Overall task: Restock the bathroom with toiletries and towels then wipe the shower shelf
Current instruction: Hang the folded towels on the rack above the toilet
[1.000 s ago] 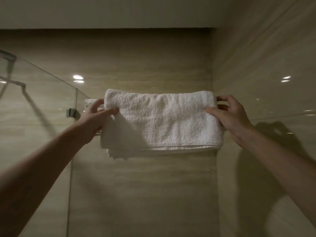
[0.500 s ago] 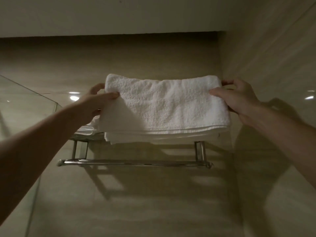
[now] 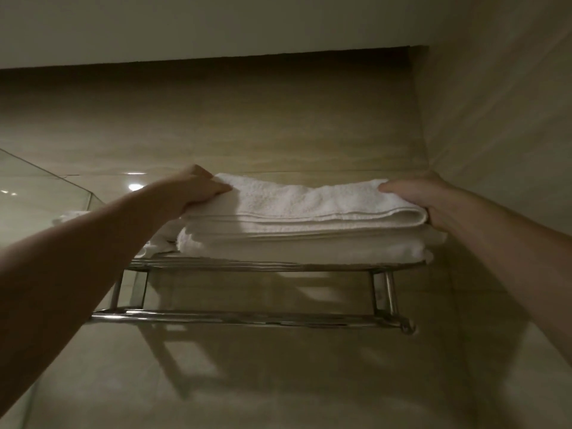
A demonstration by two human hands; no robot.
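Grips folded white towel (image 3: pixel 309 201) at each end with left hand (image 3: pixel 198 193) and right hand (image 3: pixel 416 196), fingers curled round its edges; rests it atop lower towel (image 3: pixel 294 246) on chrome wall rack (image 3: pixel 263 267).

We see a plain white folded terry towel (image 3: pixel 309 202), a shiny silver metal rack (image 3: pixel 247 317), and beige streaked wall tiles (image 3: pixel 247 125).
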